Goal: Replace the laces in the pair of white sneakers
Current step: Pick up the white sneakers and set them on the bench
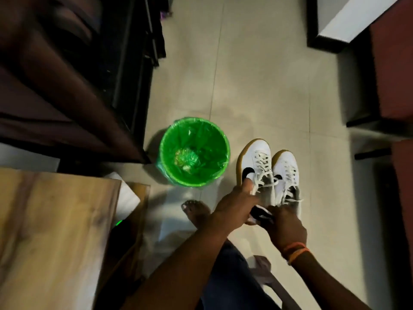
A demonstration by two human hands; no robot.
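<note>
Two white sneakers with tan soles, black side marks and white laces sit side by side over the tiled floor, the left sneaker and the right sneaker, toes pointing away. My left hand grips the left sneaker at its collar, thumb on the side. My right hand holds the heels of the pair from behind, fingers curled round the black heel tabs. An orange band circles my right wrist. Loose lace ends hang over the right sneaker's opening.
A bin with a green liner stands just left of the sneakers. A wooden table fills the lower left, dark furniture the upper left, red furniture the right. My bare foot rests on the tiles.
</note>
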